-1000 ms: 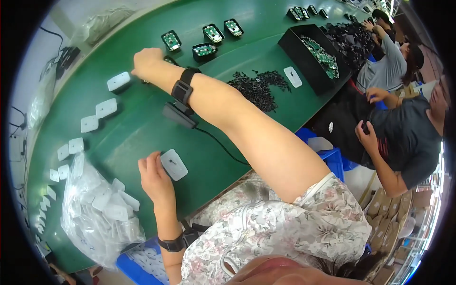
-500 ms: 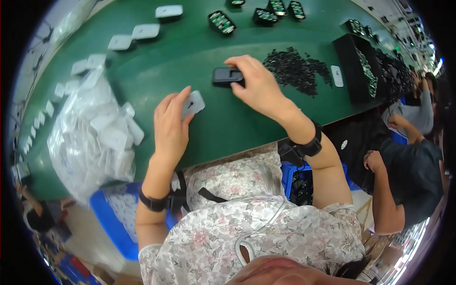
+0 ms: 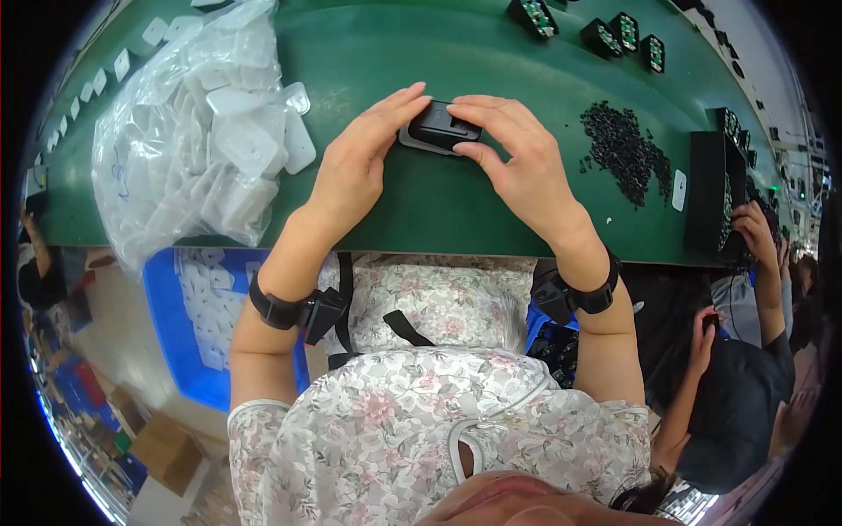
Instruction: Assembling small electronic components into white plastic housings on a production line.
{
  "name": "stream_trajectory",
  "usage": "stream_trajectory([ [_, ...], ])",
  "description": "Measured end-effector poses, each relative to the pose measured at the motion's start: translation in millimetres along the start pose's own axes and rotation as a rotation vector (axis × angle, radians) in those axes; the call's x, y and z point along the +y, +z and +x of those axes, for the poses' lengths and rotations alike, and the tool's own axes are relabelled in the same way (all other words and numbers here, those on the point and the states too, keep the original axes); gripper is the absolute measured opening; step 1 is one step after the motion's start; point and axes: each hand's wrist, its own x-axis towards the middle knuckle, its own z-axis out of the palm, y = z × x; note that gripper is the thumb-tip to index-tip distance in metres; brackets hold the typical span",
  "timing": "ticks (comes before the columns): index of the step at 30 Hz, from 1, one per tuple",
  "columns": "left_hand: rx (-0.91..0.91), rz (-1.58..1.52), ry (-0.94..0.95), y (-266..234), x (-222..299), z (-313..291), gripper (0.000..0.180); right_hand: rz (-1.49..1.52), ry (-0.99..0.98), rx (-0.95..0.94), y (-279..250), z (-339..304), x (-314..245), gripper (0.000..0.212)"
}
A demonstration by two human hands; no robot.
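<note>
A black plastic housing (image 3: 449, 118) sits on a pale, rounded cover plate (image 3: 409, 140), whose edge shows under its near and left sides. My right hand (image 3: 517, 153) grips the housing from the right, with the thumb at its near edge and the fingers across its far edge. My left hand (image 3: 360, 158) closes on the left side of the cover plate, its fingertips reaching the housing's far left corner. Beyond my right hand lies a pile of small black pieces (image 3: 627, 149).
A clear bag of white plates (image 3: 193, 140) stands on the green table (image 3: 368, 61) at left. Several black housings with green circuit boards (image 3: 624, 33) lie far right. A black bin (image 3: 706, 193) stands near a co-worker's hand (image 3: 750, 230). Below left is a blue crate (image 3: 180, 351).
The black housing and the cover plate, apart before, are now together, one on the other. My hands have come together around them. The view has shifted.
</note>
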Motion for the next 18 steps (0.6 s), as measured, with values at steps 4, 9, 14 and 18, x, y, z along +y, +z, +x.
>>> stream_trajectory([
  [4,-0.056,0.121,0.079,-4,-11,-3,0.054,-0.029,-0.017,-0.055,7,4,-1,0.037],
  [9,-0.081,0.11,0.054,-10,-8,1,0.055,0.058,0.026,-0.09,1,12,4,0.037],
  [14,-0.002,-0.051,-0.112,-8,-2,-4,0.059,0.03,0.086,0.022,-24,18,3,0.034],
  [18,-0.038,-0.001,-0.04,-8,-2,-6,0.06,-0.053,0.167,0.041,-28,3,16,0.034],
])
